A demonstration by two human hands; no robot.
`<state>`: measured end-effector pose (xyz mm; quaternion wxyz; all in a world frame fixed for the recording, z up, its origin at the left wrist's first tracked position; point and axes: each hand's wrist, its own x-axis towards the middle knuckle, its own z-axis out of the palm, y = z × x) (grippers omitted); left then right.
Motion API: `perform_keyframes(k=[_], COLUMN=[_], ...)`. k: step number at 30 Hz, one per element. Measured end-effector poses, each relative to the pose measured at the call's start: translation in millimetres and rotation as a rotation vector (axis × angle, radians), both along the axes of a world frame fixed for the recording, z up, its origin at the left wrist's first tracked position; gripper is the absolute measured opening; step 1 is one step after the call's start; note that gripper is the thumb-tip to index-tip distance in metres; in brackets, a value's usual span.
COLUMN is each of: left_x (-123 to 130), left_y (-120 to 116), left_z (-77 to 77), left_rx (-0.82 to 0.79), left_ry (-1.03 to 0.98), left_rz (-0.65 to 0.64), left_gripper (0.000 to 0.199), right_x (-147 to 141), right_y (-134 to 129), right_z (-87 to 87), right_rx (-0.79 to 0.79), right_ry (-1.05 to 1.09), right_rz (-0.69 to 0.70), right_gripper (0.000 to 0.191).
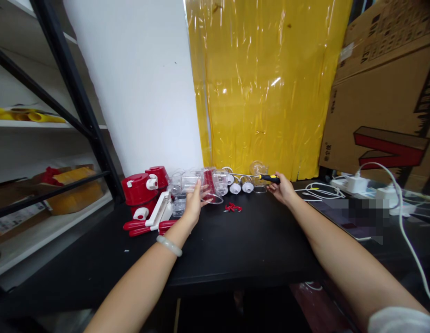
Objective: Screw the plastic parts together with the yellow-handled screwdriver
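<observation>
My right hand [283,188] is closed round the black and yellow handle of a screwdriver [269,178], whose thin shaft points left across the table. My left hand [194,200] grips a clear plastic container [212,199] with a flared rim, tilted, a red part showing in or behind it. Its far fingers are partly hidden. Behind it stand more clear plastic cups [187,181]. Several white-ended metallic cylinders [247,186] lie at the back, with another clear container [259,185] close to my right hand. A small pile of red pieces [232,207] lies between my hands.
Red housings [136,189] stand at left, beside a white frame [162,210] and red handles [137,225]. A dark tablet-like device [340,217], white cables [321,190] and chargers [358,184] occupy the right. A large cardboard box [381,101] and yellow plastic curtain [267,92] border the black table [242,249].
</observation>
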<state>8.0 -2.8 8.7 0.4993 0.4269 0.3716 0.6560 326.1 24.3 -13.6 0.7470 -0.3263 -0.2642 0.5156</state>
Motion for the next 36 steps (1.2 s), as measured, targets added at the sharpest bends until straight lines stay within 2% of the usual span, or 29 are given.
perform_keyframes(k=[7, 13, 20, 23, 28, 31, 36], left_x=[0.6, 1.3, 1.0, 0.7, 0.7, 1.2, 1.9], left_y=[-1.6, -3.1, -1.0, -0.3, -1.0, -1.3, -0.9], left_z=[-0.3, -2.2, -1.9, -2.6, -4.2, -4.2, -3.6], left_rx=[0.008, 0.011, 0.004, 0.005, 0.0, -0.003, -0.02], left_ry=[-0.002, 0.015, 0.013, 0.012, 0.022, 0.028, 0.029], left_rz=[-0.007, -0.033, -0.026, -0.027, -0.028, -0.032, -0.026], left_gripper=[0.048, 0.043, 0.046, 0.047, 0.04, 0.037, 0.038], right_x=[2.2, 2.9, 4.6, 4.6, 5.3, 7.3, 8.4], right_y=[6.9, 6.1, 7.7, 7.4, 1.7, -1.2, 1.2], right_z=[-0.2, 0.2, -3.4, -2.6, 4.1, 5.9, 2.9], right_rx=[0.071, 0.048, 0.042, 0.041, 0.03, 0.048, 0.054], right_ry=[0.025, 0.06, -0.064, -0.064, 0.052, 0.096, 0.038], right_rz=[-0.076, -0.071, -0.144, -0.126, -0.06, -0.066, -0.096], right_gripper=[0.026, 0.023, 0.037, 0.034, 0.019, 0.017, 0.032])
